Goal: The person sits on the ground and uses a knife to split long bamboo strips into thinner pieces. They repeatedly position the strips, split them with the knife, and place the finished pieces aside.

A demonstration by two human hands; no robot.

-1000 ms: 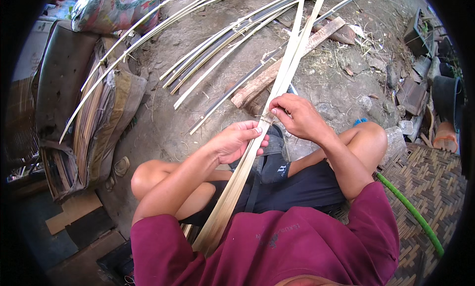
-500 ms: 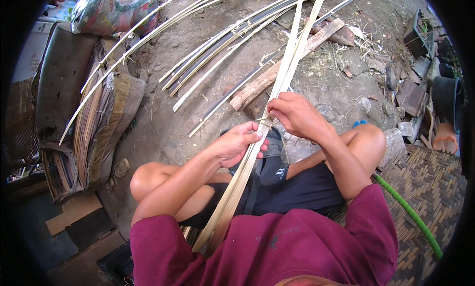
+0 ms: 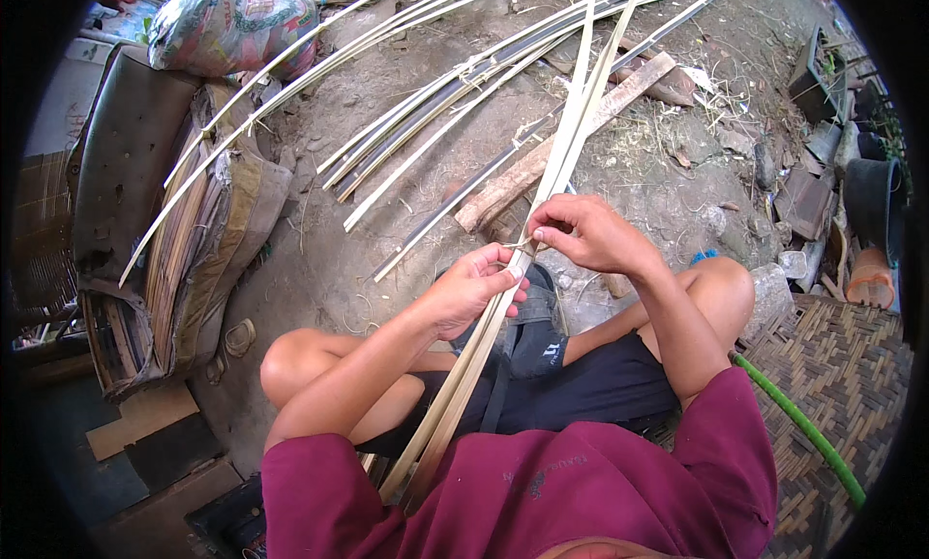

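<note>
A bundle of long pale bamboo strips (image 3: 455,385) runs from my lap up and away between my knees, its far ends spreading apart. My left hand (image 3: 472,290) is closed around the bundle near its middle, thumb lying on top. Just beyond that thumb, a thin tie strip (image 3: 521,245) crosses the bamboo. My right hand (image 3: 592,232) pinches the end of this tie between thumb and fingertips, at the bundle's right side. How the tie passes underneath is hidden.
More split bamboo strips (image 3: 426,152) lie on the dirt ground ahead, beside a wooden block (image 3: 513,186). A worn sack of strips (image 3: 237,230) stands left, below a stuffed bag (image 3: 232,31). Right are a woven mat (image 3: 842,356), a green stalk (image 3: 803,425) and a dark bucket (image 3: 871,206).
My right fingers have lifted slightly from the bundle, and the tie strip now shows stretched toward them. My left hand keeps its hold. The whole view has shifted a little.
</note>
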